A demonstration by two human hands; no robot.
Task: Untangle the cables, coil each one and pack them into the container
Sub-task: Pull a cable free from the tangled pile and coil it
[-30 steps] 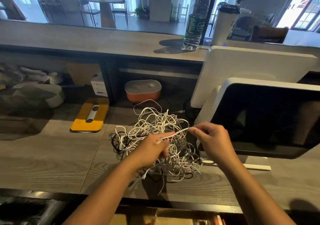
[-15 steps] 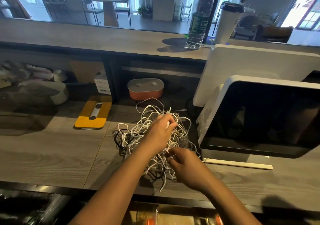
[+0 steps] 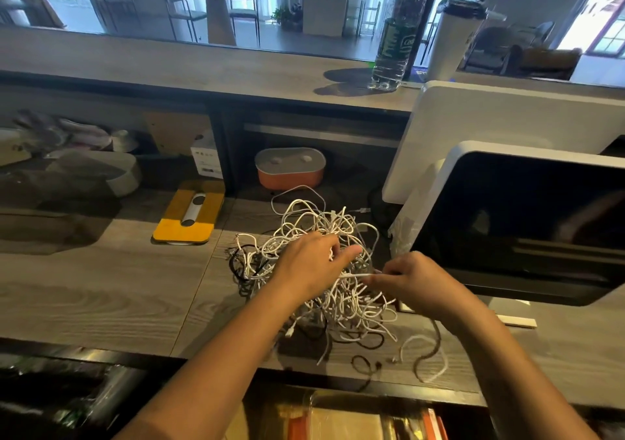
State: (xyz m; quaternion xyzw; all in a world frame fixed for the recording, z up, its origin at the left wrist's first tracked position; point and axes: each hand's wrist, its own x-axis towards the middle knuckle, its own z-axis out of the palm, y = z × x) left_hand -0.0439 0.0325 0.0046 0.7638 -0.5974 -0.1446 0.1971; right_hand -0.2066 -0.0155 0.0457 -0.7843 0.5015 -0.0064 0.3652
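Observation:
A tangled heap of white and black cables (image 3: 304, 230) lies on the grey wooden desk (image 3: 101, 287), just left of a monitor. My left hand (image 3: 309, 267) rests on top of the heap with its fingers closed on white strands. My right hand (image 3: 419, 282) is at the heap's right side and pinches one white cable that runs straight across to the left hand. Loose cable ends trail toward the desk's front edge. An orange container with a grey lid (image 3: 290, 168) stands behind the heap, under the raised counter.
A dark monitor (image 3: 527, 223) and a white one (image 3: 500, 125) stand at the right. A yellow pad with a grey cylinder (image 3: 189, 216) lies left of the heap. A water bottle (image 3: 394, 44) and a white tumbler (image 3: 451, 39) stand on the upper counter.
My right hand has moved from the front of the heap to its right side and has drawn a white strand out. My left hand has shifted down slightly on the heap.

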